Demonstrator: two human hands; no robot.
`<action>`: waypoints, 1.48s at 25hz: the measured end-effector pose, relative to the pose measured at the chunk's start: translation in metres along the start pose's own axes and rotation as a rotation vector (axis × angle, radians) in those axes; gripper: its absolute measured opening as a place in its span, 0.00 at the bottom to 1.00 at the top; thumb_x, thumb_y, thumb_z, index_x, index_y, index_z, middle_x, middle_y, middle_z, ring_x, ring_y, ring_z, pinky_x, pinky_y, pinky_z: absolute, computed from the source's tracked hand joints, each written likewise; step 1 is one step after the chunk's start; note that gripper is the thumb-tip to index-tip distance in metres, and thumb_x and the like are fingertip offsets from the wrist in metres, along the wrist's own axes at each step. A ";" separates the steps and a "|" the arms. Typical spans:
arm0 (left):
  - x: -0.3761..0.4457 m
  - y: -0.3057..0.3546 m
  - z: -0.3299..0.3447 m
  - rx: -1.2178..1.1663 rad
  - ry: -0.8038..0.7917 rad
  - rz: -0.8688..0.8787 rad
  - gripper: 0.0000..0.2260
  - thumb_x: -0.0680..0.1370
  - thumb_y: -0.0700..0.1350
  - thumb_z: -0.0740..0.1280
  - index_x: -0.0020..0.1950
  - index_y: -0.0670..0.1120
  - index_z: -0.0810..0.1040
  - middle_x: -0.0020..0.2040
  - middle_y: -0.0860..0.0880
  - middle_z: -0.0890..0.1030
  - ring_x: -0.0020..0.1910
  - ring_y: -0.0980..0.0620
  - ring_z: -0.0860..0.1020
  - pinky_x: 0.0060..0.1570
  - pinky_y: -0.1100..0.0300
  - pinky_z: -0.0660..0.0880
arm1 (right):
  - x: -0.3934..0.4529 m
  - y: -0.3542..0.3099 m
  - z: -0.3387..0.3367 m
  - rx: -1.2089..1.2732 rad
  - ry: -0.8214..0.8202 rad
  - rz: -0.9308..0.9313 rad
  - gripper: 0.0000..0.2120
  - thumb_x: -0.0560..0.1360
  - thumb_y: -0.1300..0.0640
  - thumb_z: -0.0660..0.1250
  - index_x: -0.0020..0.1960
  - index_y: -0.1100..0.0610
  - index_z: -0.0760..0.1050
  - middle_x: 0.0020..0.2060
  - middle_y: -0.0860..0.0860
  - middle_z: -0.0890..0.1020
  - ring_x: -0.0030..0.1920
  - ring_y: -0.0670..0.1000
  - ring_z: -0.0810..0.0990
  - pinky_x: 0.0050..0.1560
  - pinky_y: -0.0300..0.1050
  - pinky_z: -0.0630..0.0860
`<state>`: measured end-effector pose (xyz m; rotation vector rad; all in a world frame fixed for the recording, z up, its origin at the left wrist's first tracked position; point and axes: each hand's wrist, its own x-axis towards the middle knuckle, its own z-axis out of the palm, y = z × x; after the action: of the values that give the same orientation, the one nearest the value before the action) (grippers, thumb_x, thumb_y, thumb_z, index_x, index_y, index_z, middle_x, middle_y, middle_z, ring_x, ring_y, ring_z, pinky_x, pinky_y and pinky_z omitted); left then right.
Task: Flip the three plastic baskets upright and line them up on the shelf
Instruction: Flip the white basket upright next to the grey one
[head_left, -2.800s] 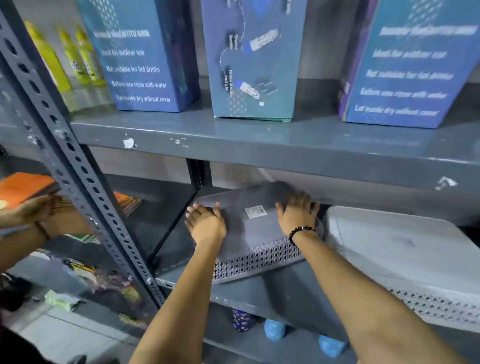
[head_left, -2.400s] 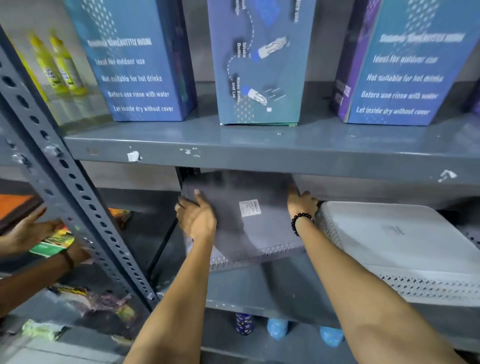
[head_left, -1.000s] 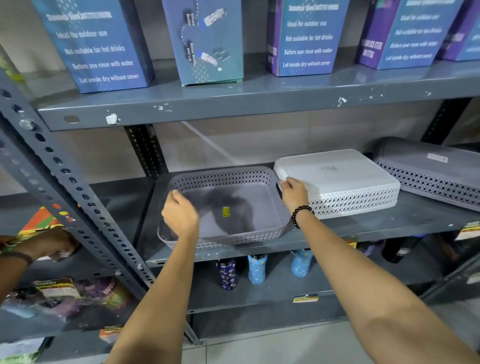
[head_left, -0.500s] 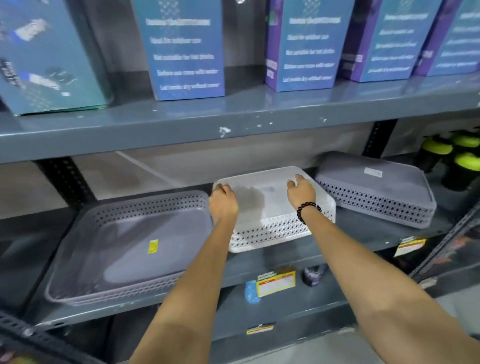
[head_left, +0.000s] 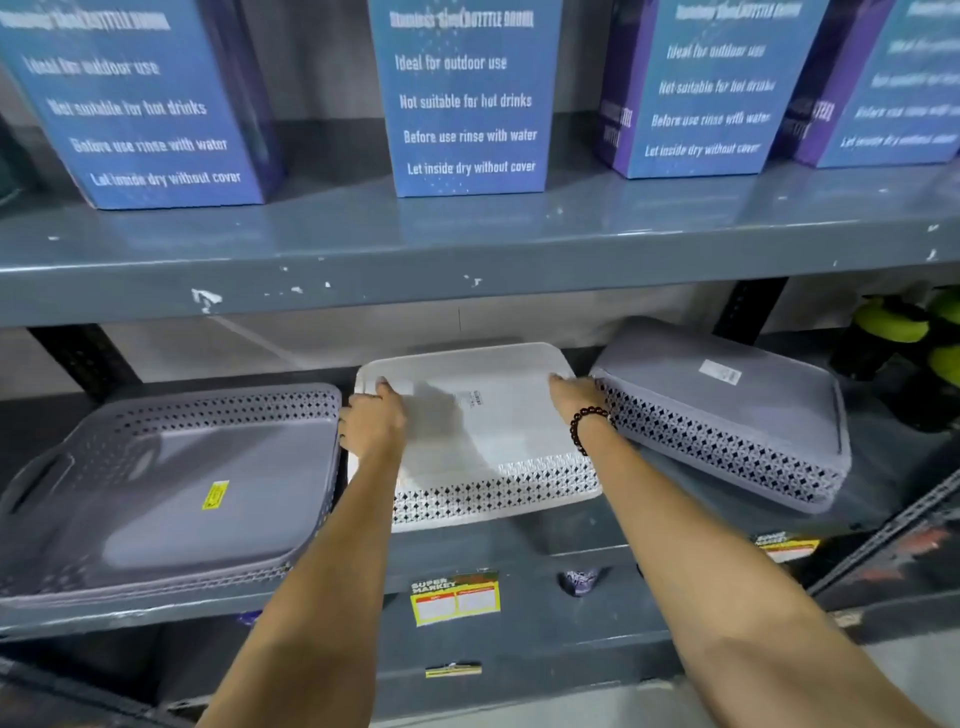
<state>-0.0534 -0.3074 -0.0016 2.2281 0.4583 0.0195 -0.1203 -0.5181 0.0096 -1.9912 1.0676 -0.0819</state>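
Observation:
Three perforated plastic baskets stand on the grey middle shelf (head_left: 519, 535). The left grey basket (head_left: 171, 488) sits upright, open side up, with a yellow sticker inside. The white basket (head_left: 493, 431) in the middle lies upside down, its far edge raised a little. My left hand (head_left: 371, 421) grips its left side and my right hand (head_left: 576, 400), with a bead bracelet at the wrist, grips its right side. To the right lies a second grey basket (head_left: 727, 410), upside down and turned at a slant, touching my right hand.
The upper shelf (head_left: 467, 244) hangs low over the baskets and carries several blue and purple boxes (head_left: 467, 98). Green-capped bottles (head_left: 930, 343) stand at the far right. Price labels (head_left: 454, 597) hang on the shelf's front edge, with small bottles on the shelf below.
The left grey basket was lifted, flipped and set down upright. Both hands then moved right onto the upside-down white basket and now hold its sides, with its far edge slightly lifted.

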 end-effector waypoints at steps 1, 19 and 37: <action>-0.004 0.002 -0.003 -0.059 0.047 0.026 0.27 0.81 0.55 0.52 0.67 0.34 0.69 0.66 0.33 0.71 0.65 0.35 0.71 0.65 0.45 0.68 | -0.001 -0.002 -0.003 0.088 0.008 0.011 0.30 0.75 0.44 0.57 0.70 0.62 0.65 0.70 0.60 0.69 0.69 0.60 0.69 0.69 0.53 0.67; -0.075 -0.038 -0.068 -0.621 0.130 -0.272 0.14 0.76 0.40 0.60 0.31 0.39 0.72 0.31 0.46 0.71 0.40 0.46 0.69 0.40 0.50 0.71 | -0.008 0.070 -0.029 0.800 -0.068 0.138 0.20 0.71 0.50 0.65 0.59 0.60 0.75 0.62 0.62 0.78 0.55 0.56 0.78 0.59 0.51 0.76; -0.103 -0.060 -0.059 -0.237 0.206 -0.087 0.15 0.78 0.32 0.58 0.58 0.39 0.81 0.53 0.33 0.83 0.51 0.35 0.81 0.43 0.51 0.76 | -0.041 0.092 -0.033 0.417 -0.012 -0.001 0.12 0.77 0.61 0.60 0.38 0.64 0.77 0.35 0.57 0.75 0.42 0.53 0.73 0.42 0.41 0.68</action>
<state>-0.1786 -0.2628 0.0061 1.9800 0.6308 0.2477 -0.2204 -0.5351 -0.0221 -1.6130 0.9523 -0.2703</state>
